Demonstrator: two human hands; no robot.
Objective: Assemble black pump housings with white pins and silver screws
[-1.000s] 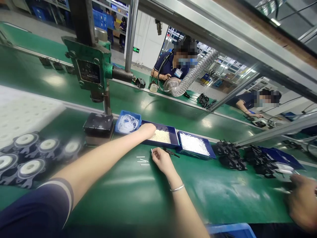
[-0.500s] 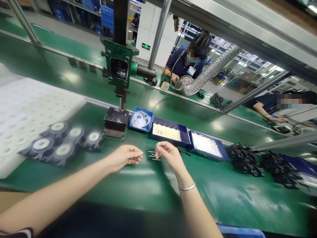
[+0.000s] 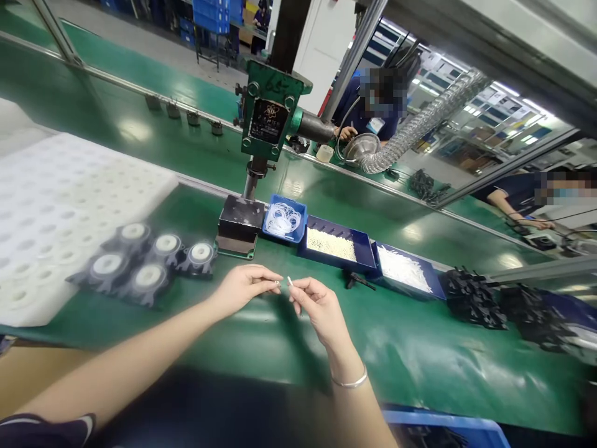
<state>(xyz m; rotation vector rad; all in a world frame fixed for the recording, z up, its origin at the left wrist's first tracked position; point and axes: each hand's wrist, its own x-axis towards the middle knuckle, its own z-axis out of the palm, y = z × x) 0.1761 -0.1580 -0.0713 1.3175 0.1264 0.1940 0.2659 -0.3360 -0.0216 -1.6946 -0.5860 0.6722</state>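
We hold both hands just above a green counter, close together but apart. Our left hand is pinched shut on a tiny white bead at its fingertips; our right hand is pinched on a thin white pin, whose tip points toward the bead across a small gap. Both parts are very small, so, as we judge it, a slight loosening of either pinch could drop one onto the counter, and a small misalignment of the hands could make the pin miss the bead. Behind the hands stands one green hand press on a dark base. Beside it run three blue trays: the first tray holds white rings, the second tray holds white beads, the third tray holds white pins; the pieces inside are too many to count. One small black tool lies before the trays. To the left lie five black parts with white round centres, touching one white foam sheet. To the right sit two heaps of black parts. Two other people work across the line.
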